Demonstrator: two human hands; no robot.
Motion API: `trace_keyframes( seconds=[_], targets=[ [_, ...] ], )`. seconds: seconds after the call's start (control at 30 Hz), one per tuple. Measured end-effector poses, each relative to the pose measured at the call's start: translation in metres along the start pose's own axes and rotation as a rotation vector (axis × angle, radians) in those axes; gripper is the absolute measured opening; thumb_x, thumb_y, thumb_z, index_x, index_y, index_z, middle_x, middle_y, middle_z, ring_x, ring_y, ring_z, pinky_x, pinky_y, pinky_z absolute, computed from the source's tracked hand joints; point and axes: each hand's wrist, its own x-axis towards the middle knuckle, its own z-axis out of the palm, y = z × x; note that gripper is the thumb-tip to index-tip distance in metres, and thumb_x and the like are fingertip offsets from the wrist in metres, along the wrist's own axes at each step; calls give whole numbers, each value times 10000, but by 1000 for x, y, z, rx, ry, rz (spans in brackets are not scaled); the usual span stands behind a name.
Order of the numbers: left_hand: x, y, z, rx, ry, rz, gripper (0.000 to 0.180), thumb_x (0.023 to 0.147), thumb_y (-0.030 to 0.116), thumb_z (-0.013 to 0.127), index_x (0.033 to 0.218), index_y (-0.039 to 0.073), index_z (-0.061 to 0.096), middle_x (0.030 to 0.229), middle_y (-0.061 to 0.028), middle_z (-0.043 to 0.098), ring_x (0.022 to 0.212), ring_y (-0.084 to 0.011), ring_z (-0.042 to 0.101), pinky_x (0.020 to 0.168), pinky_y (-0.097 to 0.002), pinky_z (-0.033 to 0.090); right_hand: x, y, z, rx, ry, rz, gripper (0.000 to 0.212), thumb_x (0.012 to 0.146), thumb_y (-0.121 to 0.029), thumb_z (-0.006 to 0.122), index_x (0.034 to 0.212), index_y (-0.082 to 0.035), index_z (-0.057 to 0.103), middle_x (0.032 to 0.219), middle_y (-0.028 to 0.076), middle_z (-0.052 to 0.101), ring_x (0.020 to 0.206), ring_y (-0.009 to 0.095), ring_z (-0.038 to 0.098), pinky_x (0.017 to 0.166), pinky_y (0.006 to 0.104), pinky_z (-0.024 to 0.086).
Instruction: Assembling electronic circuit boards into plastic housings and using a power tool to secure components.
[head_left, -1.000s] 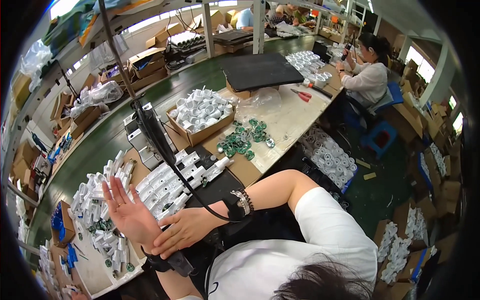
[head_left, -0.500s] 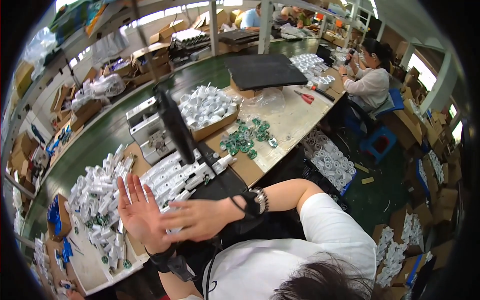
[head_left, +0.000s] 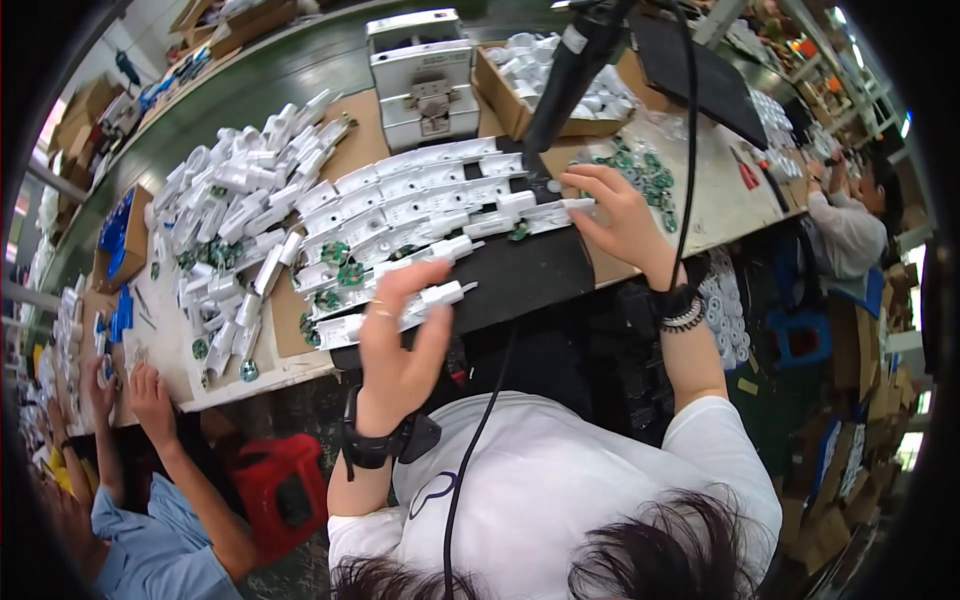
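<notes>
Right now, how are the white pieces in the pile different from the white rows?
The pile is jumbled, its pieces pointing many ways; the rows are lined up neatly. The pile sits farther left; the rows lie closer to the right hand. Both have white pieces, with green boards among them.

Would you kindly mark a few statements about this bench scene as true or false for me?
1. The white machine stands beyond the rows of white housings. True.
2. The left hand is clenched in a fist. False: its thumb and index finger are spread apart.
3. The cardboard box of white parts is left of the machine. False: it is on the right.
4. A red stool stands on the person's left. True.
5. The right hand is at one end of a housing. True.
</notes>
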Motion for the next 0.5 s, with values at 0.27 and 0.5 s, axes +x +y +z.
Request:
trace_keyframes(
  seconds=[0.27,0.5],
  targets=[
    [-13,-22,-9,631,-224,155,320,737,65,706,1050,73,643,1054,-108,609,1018,-310,574,931,-431,414,-5,21,26,-52,-159,-83,491,735,-117,735,1203,-76,590,1191,150,582,1096,325,559,903,379,467],
    [-16,-36,-8,765,-267,131,359,713,17,717,1058,73,635,1139,-120,588,1078,-326,546,941,-450,415,1,20,13,26,-432,89,425,720,-212,767,1096,-61,638,978,118,635,918,288,614,772,350,490]
  ],
)
